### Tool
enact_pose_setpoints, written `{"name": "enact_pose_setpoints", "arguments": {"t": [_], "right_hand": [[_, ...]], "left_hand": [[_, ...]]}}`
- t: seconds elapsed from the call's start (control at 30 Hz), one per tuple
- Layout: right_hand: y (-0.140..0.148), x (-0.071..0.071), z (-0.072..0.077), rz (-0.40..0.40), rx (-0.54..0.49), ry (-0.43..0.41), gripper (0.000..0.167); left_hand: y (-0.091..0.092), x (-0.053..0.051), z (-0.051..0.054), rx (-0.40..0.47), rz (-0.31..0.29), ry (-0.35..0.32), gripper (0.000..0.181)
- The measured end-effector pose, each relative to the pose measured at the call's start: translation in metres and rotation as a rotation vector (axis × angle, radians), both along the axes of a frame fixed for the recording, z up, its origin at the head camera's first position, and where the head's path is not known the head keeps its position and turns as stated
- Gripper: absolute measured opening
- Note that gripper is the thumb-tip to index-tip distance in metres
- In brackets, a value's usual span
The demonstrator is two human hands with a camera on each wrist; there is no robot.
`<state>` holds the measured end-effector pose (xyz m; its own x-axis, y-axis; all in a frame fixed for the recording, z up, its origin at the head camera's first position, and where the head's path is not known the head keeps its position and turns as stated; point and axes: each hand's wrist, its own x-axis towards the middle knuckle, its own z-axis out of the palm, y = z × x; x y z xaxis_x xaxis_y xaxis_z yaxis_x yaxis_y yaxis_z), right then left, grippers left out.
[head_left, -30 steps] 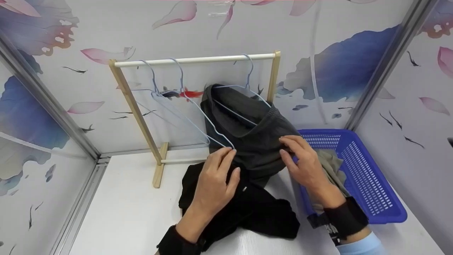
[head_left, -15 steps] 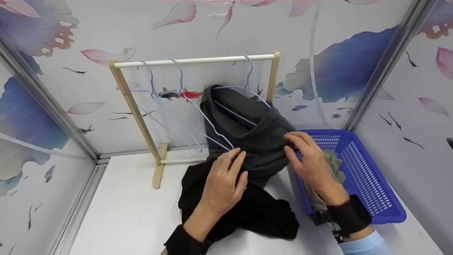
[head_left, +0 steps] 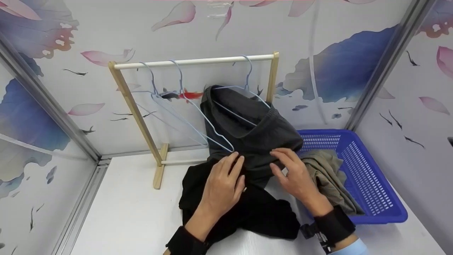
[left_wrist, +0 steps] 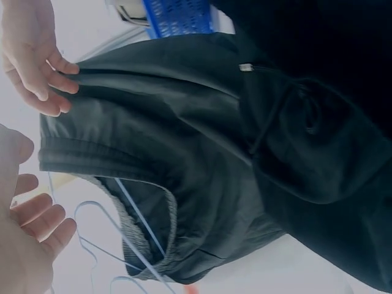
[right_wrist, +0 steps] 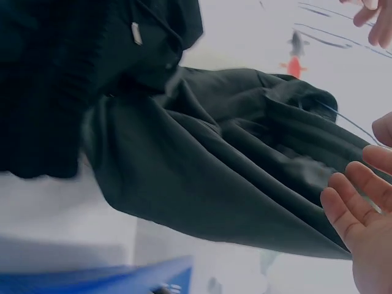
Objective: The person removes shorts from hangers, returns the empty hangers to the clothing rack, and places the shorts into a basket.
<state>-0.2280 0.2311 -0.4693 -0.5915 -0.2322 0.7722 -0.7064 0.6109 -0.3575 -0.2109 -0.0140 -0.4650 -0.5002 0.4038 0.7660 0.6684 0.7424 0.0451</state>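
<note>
My left hand hovers over a black drawstring garment, its fingers loosely bent just below the end of an empty blue wire hanger. My right hand, fingers spread and loosely bent, is beside a dark grey garment with an elastic waistband; contact cannot be told. The grey garment hangs tilted from another blue hanger, which passes through its waist. Both wrist views show fingers with nothing pinched between them. The black garment lies bunched on the table, partly hidden by my left hand.
A small wooden rack with a white bar stands at the back. One more empty hanger hangs at its left. At right, a blue plastic basket holds a khaki cloth. Patterned wall panels enclose the white table.
My right hand has come away from the grey garment's right side, moving left and down. My left hand shifted slightly right and down, leaving the hanger's end. The left hangers sway a little.
</note>
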Motion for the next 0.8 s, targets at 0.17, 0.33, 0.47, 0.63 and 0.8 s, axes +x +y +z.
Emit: {"name": "enact_pose_setpoints", "arguments": {"t": [0.17, 0.33, 0.47, 0.63, 0.8], "right_hand": [[-0.011, 0.003, -0.019, 0.021, 0.035, -0.009, 0.038], [-0.021, 0.008, -0.036, 0.05, 0.067, -0.069, 0.041], [-0.032, 0.013, -0.047, 0.078, 0.085, -0.132, 0.045], [-0.043, 0.02, -0.058, 0.112, 0.105, -0.247, 0.048], [-0.053, 0.025, -0.067, 0.125, 0.134, -0.355, 0.053]], "left_hand": [[-0.004, -0.003, -0.009, -0.007, 0.014, -0.001, 0.043], [-0.007, -0.007, -0.016, 0.012, 0.017, 0.004, 0.042], [-0.009, -0.007, -0.019, 0.026, 0.016, 0.011, 0.042], [-0.011, -0.008, -0.021, 0.027, 0.023, 0.014, 0.041], [-0.014, -0.007, -0.023, 0.023, 0.036, 0.0, 0.041]]}}
